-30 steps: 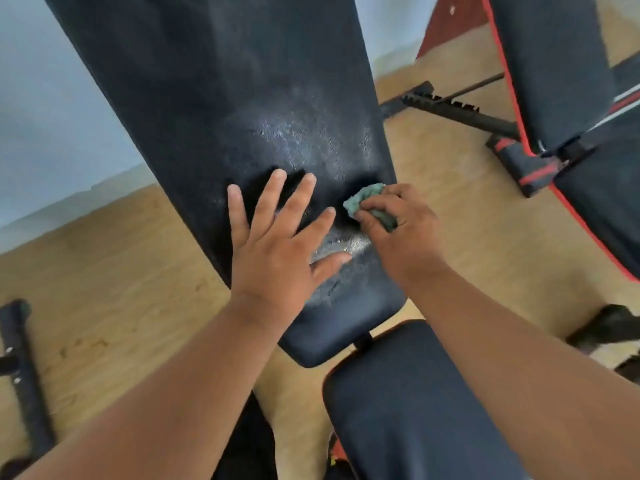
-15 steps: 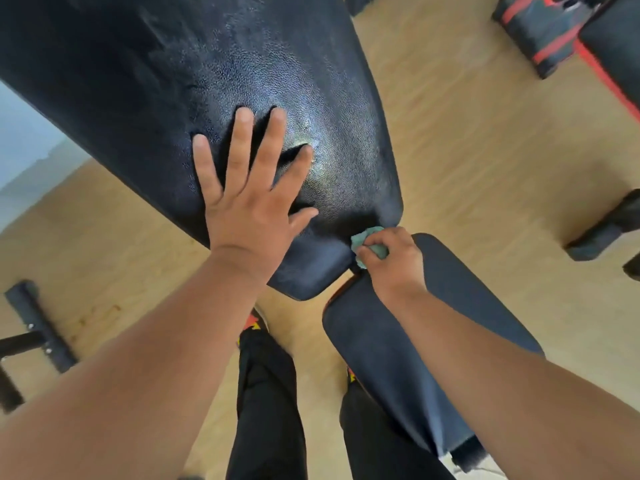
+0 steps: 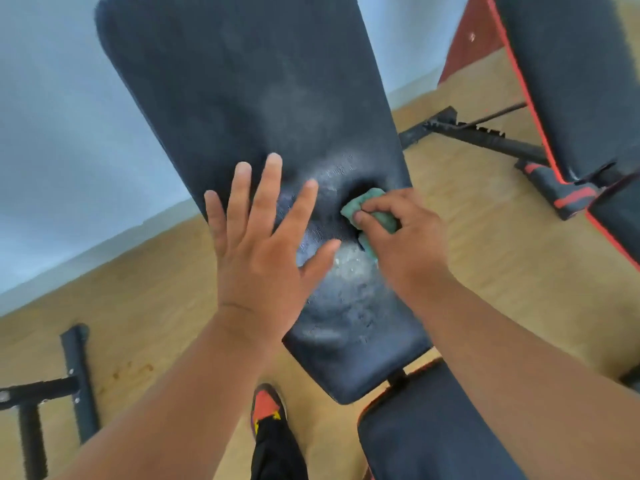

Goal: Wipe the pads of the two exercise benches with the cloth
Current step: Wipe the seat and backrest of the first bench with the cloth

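A black inclined back pad (image 3: 249,98) of the near bench fills the middle of the view, with a shiny damp patch low on it. My left hand (image 3: 259,247) lies flat on the pad with fingers spread. To its right, my right hand (image 3: 405,237) grips a bunched green cloth (image 3: 367,209) and presses it against the pad near the right edge. The same bench's seat pad (image 3: 426,441) shows at the bottom right, partly under my right forearm. A second bench's black pad with red trim (image 3: 568,81) stands at the far right.
The floor (image 3: 145,323) is light wood, with a pale wall behind. A black metal frame (image 3: 72,379) lies at the lower left. The second bench's black support bar (image 3: 485,136) and a red-striped foot roller (image 3: 561,192) sit at the right. My shoe (image 3: 266,407) shows below the pad.
My right hand has carried the cloth from the pad's bottom edge back up onto its lower right part. The view has tilted upward, and my left hand stays flat on the pad.
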